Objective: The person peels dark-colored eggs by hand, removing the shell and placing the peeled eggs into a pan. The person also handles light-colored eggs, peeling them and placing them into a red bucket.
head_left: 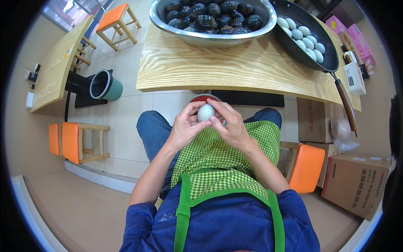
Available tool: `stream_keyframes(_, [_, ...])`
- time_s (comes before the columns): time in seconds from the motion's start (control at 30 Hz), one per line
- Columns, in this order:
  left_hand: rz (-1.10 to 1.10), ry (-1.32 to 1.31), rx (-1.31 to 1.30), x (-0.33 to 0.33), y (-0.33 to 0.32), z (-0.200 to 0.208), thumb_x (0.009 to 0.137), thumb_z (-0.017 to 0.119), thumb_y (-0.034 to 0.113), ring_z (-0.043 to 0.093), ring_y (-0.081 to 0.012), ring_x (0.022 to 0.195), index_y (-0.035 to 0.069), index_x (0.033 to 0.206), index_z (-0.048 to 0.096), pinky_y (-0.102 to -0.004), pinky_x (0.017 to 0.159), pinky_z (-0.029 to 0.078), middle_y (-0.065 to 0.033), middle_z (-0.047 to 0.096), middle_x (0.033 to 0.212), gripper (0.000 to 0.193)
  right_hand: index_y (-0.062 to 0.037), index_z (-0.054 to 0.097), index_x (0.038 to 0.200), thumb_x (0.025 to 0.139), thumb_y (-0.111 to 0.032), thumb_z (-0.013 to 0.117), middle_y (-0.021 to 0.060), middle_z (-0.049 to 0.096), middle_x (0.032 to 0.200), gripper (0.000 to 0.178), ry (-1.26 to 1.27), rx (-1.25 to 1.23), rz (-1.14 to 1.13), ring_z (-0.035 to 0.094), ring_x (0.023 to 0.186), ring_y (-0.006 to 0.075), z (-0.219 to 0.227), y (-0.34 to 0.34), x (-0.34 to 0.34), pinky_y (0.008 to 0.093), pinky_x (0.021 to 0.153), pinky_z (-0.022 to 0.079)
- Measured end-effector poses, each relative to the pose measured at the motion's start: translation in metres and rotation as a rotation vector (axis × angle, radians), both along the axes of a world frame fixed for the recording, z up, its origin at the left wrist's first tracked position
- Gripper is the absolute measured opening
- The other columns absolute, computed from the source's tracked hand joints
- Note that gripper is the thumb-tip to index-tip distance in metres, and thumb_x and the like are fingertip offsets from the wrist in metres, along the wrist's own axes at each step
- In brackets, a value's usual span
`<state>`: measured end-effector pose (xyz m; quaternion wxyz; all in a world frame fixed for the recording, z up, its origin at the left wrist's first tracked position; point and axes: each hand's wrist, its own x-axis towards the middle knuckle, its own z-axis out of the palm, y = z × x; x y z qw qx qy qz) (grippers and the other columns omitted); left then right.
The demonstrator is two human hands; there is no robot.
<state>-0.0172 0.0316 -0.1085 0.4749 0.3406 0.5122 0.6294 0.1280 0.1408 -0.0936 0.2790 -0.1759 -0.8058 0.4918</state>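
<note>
Both hands — left hand (pixel 184 126), right hand (pixel 230 125) — clamp fingertips around a pale egg (pixel 206 112); it looks light, smooth, brittle-shelled — best cradled round its middle.

egg (pixel 206 112): held between both hands over the lap, centre
bowl (pixel 212 21): on the table (pixel 235 67), 12 o'clock
pan (pixel 308 35): 1 o'clock, touching the bowl
bin (pixel 105 85): 10 o'clock, on the floor
</note>
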Motion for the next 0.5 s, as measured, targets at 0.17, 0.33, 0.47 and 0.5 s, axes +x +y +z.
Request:
stream_keyframes(0.17, [0.005, 0.133, -0.004, -0.003, 0.003, -0.002, 0.087, 0.069, -0.001, 0.064, -0.0137, 0.098, -0.002, 0.132, 0.045, -0.023, 0.072, 0.055, -0.0122, 0.059, 0.12, 0.051, 0.0057, 0.051, 0.129, 0.086, -0.002, 0.059, 0.0251, 0.059, 0.117, 0.045, 0.04, 0.199, -0.015, 0.062, 0.103, 0.0382, -0.013, 0.005, -0.007, 0.0417, 0.089, 0.051])
stream_keyframes(0.33, [0.014, 0.314, -0.06, -0.003, 0.009, -0.01, 0.087, 0.067, -0.002, 0.066, -0.0163, 0.099, -0.003, 0.131, 0.045, -0.025, 0.076, 0.056, -0.0146, 0.06, 0.12, 0.049, 0.006, 0.051, 0.129, 0.085, 0.001, 0.054, 0.0262, 0.057, 0.118, 0.044, 0.013, 0.177, -0.064, 0.06, 0.104, 0.0405, -0.029, 0.004, -0.01, 0.0429, 0.089, 0.05])
stream_keyframes(0.47, [0.036, 0.354, -0.058, -0.003, 0.014, -0.029, 0.087, 0.067, -0.002, 0.065, -0.0187, 0.102, -0.004, 0.13, 0.045, -0.0283, 0.082, 0.056, -0.016, 0.06, 0.12, 0.049, 0.0059, 0.054, 0.124, 0.082, 0.003, 0.051, 0.0256, 0.06, 0.113, 0.042, 0.037, 0.204, -0.138, 0.062, 0.1, 0.0415, -0.046, 0.003, -0.019, 0.0433, 0.087, 0.051])
stream_keyframes(0.5, [0.04, 0.341, -0.06, -0.003, 0.015, -0.034, 0.087, 0.068, -0.001, 0.065, -0.0191, 0.103, -0.004, 0.13, 0.045, -0.0289, 0.083, 0.056, -0.0162, 0.06, 0.12, 0.049, 0.0059, 0.055, 0.123, 0.082, 0.003, 0.051, 0.0256, 0.062, 0.11, 0.041, 0.023, 0.169, -0.148, 0.062, 0.097, 0.0417, -0.054, 0.007, -0.019, 0.0431, 0.086, 0.051])
